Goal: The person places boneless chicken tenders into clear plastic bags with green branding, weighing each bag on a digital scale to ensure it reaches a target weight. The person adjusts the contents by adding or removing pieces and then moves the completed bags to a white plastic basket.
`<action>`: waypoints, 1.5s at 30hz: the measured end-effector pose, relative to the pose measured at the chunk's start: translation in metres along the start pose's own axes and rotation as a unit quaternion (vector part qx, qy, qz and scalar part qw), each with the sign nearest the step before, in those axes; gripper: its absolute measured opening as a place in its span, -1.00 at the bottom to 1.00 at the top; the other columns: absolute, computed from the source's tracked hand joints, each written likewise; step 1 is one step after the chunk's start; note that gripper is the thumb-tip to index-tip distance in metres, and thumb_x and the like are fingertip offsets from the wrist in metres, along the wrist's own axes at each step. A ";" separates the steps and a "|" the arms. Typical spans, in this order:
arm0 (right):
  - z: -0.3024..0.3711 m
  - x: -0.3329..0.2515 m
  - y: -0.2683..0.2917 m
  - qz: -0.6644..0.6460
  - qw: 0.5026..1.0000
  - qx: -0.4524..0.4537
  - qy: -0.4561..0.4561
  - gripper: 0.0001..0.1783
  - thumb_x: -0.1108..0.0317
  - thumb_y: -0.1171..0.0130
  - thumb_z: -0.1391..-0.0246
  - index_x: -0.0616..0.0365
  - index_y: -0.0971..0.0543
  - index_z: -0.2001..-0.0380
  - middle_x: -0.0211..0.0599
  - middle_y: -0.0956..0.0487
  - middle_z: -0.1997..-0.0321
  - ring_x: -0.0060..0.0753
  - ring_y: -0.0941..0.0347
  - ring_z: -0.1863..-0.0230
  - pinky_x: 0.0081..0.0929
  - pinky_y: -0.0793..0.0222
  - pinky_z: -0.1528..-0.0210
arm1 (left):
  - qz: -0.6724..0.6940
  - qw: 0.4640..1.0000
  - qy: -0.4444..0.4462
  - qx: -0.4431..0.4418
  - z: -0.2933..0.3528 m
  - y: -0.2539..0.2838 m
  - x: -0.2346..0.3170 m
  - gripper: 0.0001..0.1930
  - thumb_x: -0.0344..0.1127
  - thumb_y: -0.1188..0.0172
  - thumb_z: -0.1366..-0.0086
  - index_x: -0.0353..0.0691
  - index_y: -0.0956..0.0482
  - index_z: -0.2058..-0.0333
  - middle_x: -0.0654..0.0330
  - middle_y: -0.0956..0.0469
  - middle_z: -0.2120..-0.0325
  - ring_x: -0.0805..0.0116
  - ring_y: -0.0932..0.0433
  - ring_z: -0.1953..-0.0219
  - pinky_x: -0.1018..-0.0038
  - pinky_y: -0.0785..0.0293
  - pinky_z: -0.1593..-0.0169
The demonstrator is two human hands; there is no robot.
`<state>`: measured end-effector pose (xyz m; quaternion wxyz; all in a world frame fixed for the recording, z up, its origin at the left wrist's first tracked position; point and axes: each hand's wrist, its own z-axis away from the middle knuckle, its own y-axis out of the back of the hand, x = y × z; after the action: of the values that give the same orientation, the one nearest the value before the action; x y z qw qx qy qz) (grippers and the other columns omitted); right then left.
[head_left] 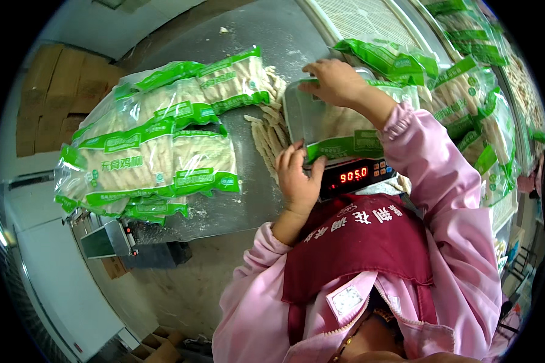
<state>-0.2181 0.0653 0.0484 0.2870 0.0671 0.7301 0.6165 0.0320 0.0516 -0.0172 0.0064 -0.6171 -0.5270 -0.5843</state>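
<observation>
A clear bag with green bands (351, 136), holding pale strips, lies in a shallow grey pan (300, 118) on a digital scale (357, 175) with red lit digits. My left hand (300, 178) has the bag's near left corner between thumb and fingers. Over the far left part of the pan reaches my right hand (336, 81), its thumb and fingers apart; what its fingertips touch is hard to make out. Loose pale strips (269, 136) lie on the metal table (254, 209), left of the pan.
Filled green-banded bags (127, 160) are piled on the table's left. More bags (451, 100) stand at the right, beside a pale mesh rack (366, 24). Cardboard boxes (60, 91) are stacked at the far left. A small dark-topped device (106, 239) sits below the table's left edge.
</observation>
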 end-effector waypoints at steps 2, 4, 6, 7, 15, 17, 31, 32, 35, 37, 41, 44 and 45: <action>-0.019 0.009 -0.022 0.004 0.996 -0.087 0.015 -0.55 -0.03 -0.27 -0.14 0.15 -0.67 0.16 0.01 -0.67 0.17 0.13 -0.60 0.17 -0.05 -0.51 0.04 | -0.007 1.000 0.003 0.013 0.000 0.000 0.001 -0.69 -0.17 -0.38 -0.16 -0.28 -0.60 0.27 0.09 -0.58 0.02 -0.04 -0.44 -0.07 0.13 -0.33 -0.18; -0.025 0.015 -0.022 -0.035 0.993 -0.111 0.031 -0.54 -0.04 -0.26 -0.15 0.20 -0.68 0.22 0.03 -0.68 0.23 0.13 -0.60 0.22 -0.05 -0.51 0.09 | 0.028 1.000 0.008 0.009 0.000 0.001 0.000 -0.76 -0.22 -0.34 -0.20 -0.28 -0.56 0.33 0.10 -0.59 0.09 -0.05 -0.44 -0.03 0.12 -0.32 -0.17; -0.020 0.016 -0.007 -0.119 0.989 -0.077 0.045 -0.54 -0.02 -0.25 -0.18 0.25 -0.68 0.28 0.04 -0.68 0.26 0.12 -0.60 0.25 -0.08 -0.50 0.13 | 0.085 0.996 0.027 0.005 0.001 0.007 0.002 -0.78 -0.26 -0.31 -0.25 -0.28 -0.52 0.33 0.07 -0.58 0.09 0.04 -0.46 -0.02 0.23 -0.40 -0.09; -0.010 0.009 0.007 -0.162 0.986 -0.016 0.040 -0.58 0.04 -0.25 -0.22 0.26 -0.67 0.26 0.00 -0.67 0.30 -0.02 -0.59 0.31 -0.17 -0.49 0.18 | 0.184 0.979 0.090 -0.012 0.004 0.011 0.006 -0.80 -0.30 -0.29 -0.28 -0.29 -0.50 0.32 0.05 -0.56 0.10 0.15 -0.46 -0.01 0.30 -0.43 -0.04; 0.034 -0.065 0.128 -0.516 0.841 0.160 0.008 -0.73 0.24 -0.20 -0.35 0.28 -0.59 0.16 -0.59 -0.54 0.32 -0.75 -0.39 0.26 -0.71 -0.34 0.16 | 0.499 0.862 -0.031 0.087 -0.069 0.077 0.059 0.24 -0.21 -0.57 -0.07 -0.16 0.27 -0.47 -0.02 0.04 -0.43 0.10 -0.08 -0.42 0.17 -0.10 -0.43; 0.027 -0.089 0.144 -0.565 0.807 0.173 -0.010 -0.72 0.26 -0.21 -0.34 0.29 -0.58 0.09 -0.55 -0.58 0.26 -0.72 -0.43 0.18 -0.69 -0.35 0.06 | 0.546 0.832 -0.007 0.101 -0.104 0.101 0.066 -0.16 -0.23 -0.43 -0.24 -0.21 -0.08 -0.35 -0.07 -0.22 -0.34 0.12 -0.30 -0.31 0.18 -0.33 -0.31; 0.063 -0.020 0.133 -0.528 0.776 0.345 0.011 -0.74 0.42 -0.15 -0.34 0.29 -0.51 -0.02 -0.39 -0.56 0.02 -0.63 -0.44 -0.02 -0.61 -0.33 -0.11 | 0.093 0.868 0.104 0.477 -0.269 0.183 -0.090 -0.78 -0.24 -0.08 -0.50 -0.30 -0.51 0.11 0.05 -0.65 0.20 0.23 -0.57 0.16 0.32 -0.50 0.04; 0.083 0.001 0.122 -0.517 0.783 0.345 -0.027 -0.76 0.44 -0.14 -0.34 0.29 -0.51 -0.01 -0.40 -0.55 0.02 -0.64 -0.43 -0.02 -0.61 -0.32 -0.11 | 0.067 0.883 0.121 0.448 -0.269 0.172 -0.112 -0.78 -0.25 -0.08 -0.49 -0.29 -0.56 0.15 0.05 -0.66 0.20 0.18 -0.59 0.16 0.30 -0.49 0.03; 0.143 0.060 0.093 -0.504 0.783 0.343 -0.128 -0.82 0.46 -0.14 -0.33 0.24 -0.53 0.04 -0.47 -0.55 0.10 -0.68 -0.42 0.06 -0.66 -0.31 -0.04 | -0.136 0.894 0.128 0.408 -0.258 0.201 -0.184 -0.74 -0.21 -0.02 -0.48 -0.22 -0.63 0.18 0.05 -0.70 0.23 0.05 -0.64 0.22 0.22 -0.51 0.09; 0.185 0.086 0.076 -0.483 0.781 0.346 -0.193 -0.84 0.47 -0.15 -0.32 0.22 -0.54 0.07 -0.50 -0.55 0.13 -0.70 -0.43 0.09 -0.68 -0.31 -0.01 | -0.214 0.883 0.175 0.380 -0.254 0.206 -0.163 -0.70 -0.14 -0.13 -0.43 -0.25 -0.59 0.06 -0.07 -0.68 0.24 -0.12 -0.62 0.25 0.14 -0.52 0.15; 0.232 0.109 0.045 -0.484 0.751 0.358 -0.270 -0.88 0.50 -0.16 -0.29 0.22 -0.56 0.13 -0.51 -0.55 0.21 -0.71 -0.44 0.18 -0.67 -0.35 0.07 | -0.311 0.894 -0.063 0.316 -0.246 0.145 -0.063 -0.67 -0.29 -0.28 -0.31 -0.30 -0.54 0.01 -0.04 -0.56 -0.04 -0.03 -0.47 -0.13 0.10 -0.32 -0.21; 0.244 0.117 0.024 -0.478 0.745 0.353 -0.304 -0.92 0.48 -0.20 -0.25 0.21 -0.59 0.20 -0.50 -0.55 0.25 -0.69 -0.43 0.25 -0.66 -0.37 0.13 | -0.091 0.970 -0.219 0.048 -0.226 0.034 0.043 -0.70 -0.46 -0.26 -0.22 -0.23 -0.56 0.05 0.05 -0.55 -0.04 0.05 -0.46 -0.15 0.16 -0.28 -0.29; 0.242 0.113 0.025 -0.472 0.752 0.350 -0.298 -0.92 0.47 -0.20 -0.24 0.20 -0.60 0.21 -0.48 -0.54 0.26 -0.67 -0.44 0.24 -0.64 -0.37 0.14 | -0.053 0.963 -0.261 -0.040 -0.214 -0.003 0.065 -0.59 -0.42 -0.31 -0.17 -0.24 -0.54 -0.02 0.03 -0.52 -0.10 0.03 -0.43 -0.20 0.16 -0.25 -0.32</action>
<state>-0.1963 0.3311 0.0156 0.7010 -0.0106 0.7111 0.0528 -0.1388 -0.0390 0.0961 -0.1874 -0.7190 -0.5187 -0.4229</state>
